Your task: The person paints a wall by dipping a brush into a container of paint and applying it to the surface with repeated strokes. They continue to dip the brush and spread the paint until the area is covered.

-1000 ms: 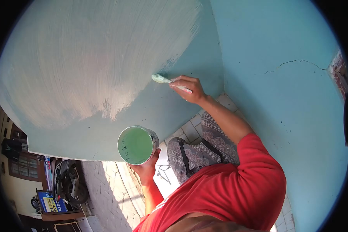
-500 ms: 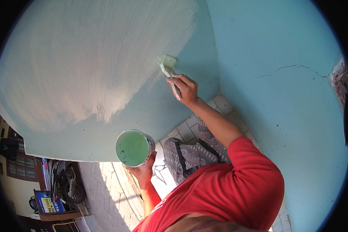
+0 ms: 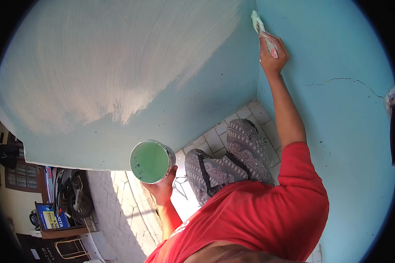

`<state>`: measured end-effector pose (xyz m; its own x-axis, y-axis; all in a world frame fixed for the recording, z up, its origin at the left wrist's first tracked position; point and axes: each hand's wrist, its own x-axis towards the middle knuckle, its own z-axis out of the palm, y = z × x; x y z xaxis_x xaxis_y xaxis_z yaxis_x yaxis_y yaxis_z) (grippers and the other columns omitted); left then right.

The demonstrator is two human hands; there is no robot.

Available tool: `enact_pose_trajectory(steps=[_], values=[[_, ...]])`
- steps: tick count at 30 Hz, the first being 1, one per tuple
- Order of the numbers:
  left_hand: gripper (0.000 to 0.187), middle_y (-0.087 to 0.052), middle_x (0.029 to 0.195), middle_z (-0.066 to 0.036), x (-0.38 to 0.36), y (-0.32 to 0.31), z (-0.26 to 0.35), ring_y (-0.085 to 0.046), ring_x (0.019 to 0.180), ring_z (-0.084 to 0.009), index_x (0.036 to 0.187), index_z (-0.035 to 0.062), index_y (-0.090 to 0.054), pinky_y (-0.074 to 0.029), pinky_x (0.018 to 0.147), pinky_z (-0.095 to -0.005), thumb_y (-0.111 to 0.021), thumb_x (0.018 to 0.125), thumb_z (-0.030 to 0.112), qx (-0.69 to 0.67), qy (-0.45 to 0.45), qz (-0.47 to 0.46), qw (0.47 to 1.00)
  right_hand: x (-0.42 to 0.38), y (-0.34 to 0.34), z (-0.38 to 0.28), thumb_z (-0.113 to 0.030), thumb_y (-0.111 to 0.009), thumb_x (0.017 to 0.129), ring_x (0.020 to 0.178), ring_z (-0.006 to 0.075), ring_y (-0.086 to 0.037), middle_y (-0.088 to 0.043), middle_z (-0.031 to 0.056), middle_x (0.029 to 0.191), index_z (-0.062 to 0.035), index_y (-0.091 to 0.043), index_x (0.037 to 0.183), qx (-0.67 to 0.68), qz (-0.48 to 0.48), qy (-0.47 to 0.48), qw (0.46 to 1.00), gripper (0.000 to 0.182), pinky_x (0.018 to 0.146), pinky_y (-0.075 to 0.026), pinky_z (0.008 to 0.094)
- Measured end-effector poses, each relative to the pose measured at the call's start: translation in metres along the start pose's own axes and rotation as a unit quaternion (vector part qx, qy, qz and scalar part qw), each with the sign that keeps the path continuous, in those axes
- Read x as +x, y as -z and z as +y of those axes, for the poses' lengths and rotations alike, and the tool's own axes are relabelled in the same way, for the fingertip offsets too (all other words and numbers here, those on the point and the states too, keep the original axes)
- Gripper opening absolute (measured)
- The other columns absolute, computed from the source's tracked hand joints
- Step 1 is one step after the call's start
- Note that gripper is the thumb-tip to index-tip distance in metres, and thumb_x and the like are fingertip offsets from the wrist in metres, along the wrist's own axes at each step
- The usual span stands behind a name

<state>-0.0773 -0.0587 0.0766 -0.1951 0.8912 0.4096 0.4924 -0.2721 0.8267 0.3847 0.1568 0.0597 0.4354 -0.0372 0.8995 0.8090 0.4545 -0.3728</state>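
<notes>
My right hand (image 3: 274, 55) grips a paintbrush (image 3: 257, 22) by its handle, up near the corner where two walls meet. Pale paint coats the bristles, which are at the corner line. In my left hand (image 3: 162, 186) is a paint bucket (image 3: 150, 162), held from below and the side, its open top facing me. Light green paint lies inside, with dark specks on the inner wall. The left wall (image 3: 118, 65) carries broad pale brush strokes over blue-green; its lower strip and the part beside the corner remain blue-green.
The right wall (image 3: 338, 118) is blue-green with a long crack (image 3: 342, 79). Pale floor tiles (image 3: 213, 139) run along the walls' foot by my knees. Beyond the left wall's edge are a paved yard (image 3: 103, 193), a parked motorcycle (image 3: 77, 195) and a blue-yellow sign (image 3: 52, 217).
My right hand has moved up and to the right with the paintbrush, from the left wall's painted edge to the corner. My left hand still holds the paint bucket, in nearly the same place.
</notes>
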Motion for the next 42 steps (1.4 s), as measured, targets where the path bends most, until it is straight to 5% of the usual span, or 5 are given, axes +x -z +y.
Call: enact_pose_trajectory(steps=[12, 16, 26, 37, 42], values=[[0.066, -0.077, 0.107, -0.009, 0.005, 0.011, 0.004, -0.072, 0.095, -0.0197, 0.12, -0.0009, -0.07, -0.059, 0.09, -0.0362, -0.1, 0.061, 0.005, 0.012, -0.02, -0.006, 1.0, -0.223, -0.082, -0.255, -0.009, -0.083, 0.079, 0.087, 0.0275, -0.076, -0.075, 0.0079, 0.103, -0.0135, -0.08, 0.102, 0.235, -0.24, -0.053, 0.94, 0.024, 0.072, -0.063, 0.0387], [0.066, -0.077, 0.108, -0.009, 0.004, 0.018, -0.003, -0.072, 0.095, -0.0196, 0.12, -0.0003, -0.071, -0.059, 0.09, -0.0363, -0.1, 0.061, 0.005, 0.012, -0.041, -0.009, 0.999, -0.188, -0.061, -0.224, -0.006, -0.083, 0.085, 0.083, 0.0263, -0.076, -0.076, 0.0062, 0.098, -0.0117, -0.078, 0.101, 0.321, -0.306, -0.061, 0.894, 0.017, 0.068, -0.061, 0.0376], [0.067, -0.077, 0.111, -0.01, 0.0, 0.041, -0.037, -0.072, 0.099, -0.0233, 0.121, 0.0012, -0.071, -0.058, 0.095, -0.0397, -0.098, 0.059, 0.004, -0.029, -0.013, 0.011, 0.999, -0.054, -0.035, -0.083, 0.005, -0.083, 0.085, 0.087, 0.0252, -0.078, -0.077, 0.0078, 0.094, -0.0061, -0.079, 0.097, -0.026, 0.052, 0.029, 0.998, 0.017, 0.072, -0.063, 0.0358], [0.079, -0.073, 0.123, -0.011, 0.005, 0.048, -0.051, -0.069, 0.111, -0.0241, 0.131, 0.0012, -0.066, -0.056, 0.101, -0.0399, -0.097, 0.058, 0.001, 0.025, -0.017, -0.035, 0.999, -0.267, -0.092, -0.29, -0.006, -0.081, 0.08, 0.092, 0.0261, -0.077, -0.076, 0.0068, 0.107, -0.0148, -0.08, 0.103, 0.282, -0.372, -0.032, 0.884, 0.025, 0.074, -0.064, 0.038], [0.079, -0.073, 0.122, -0.01, 0.003, 0.05, -0.051, -0.07, 0.11, -0.0247, 0.131, 0.0019, -0.067, -0.057, 0.099, -0.0398, -0.098, 0.058, 0.002, 0.068, -0.058, 0.02, 0.996, -0.182, -0.077, -0.226, 0.004, -0.084, 0.083, 0.087, 0.0268, -0.078, -0.078, 0.0107, 0.096, -0.006, -0.078, 0.098, 0.245, -0.256, -0.052, 0.934, 0.019, 0.071, -0.063, 0.0352]])
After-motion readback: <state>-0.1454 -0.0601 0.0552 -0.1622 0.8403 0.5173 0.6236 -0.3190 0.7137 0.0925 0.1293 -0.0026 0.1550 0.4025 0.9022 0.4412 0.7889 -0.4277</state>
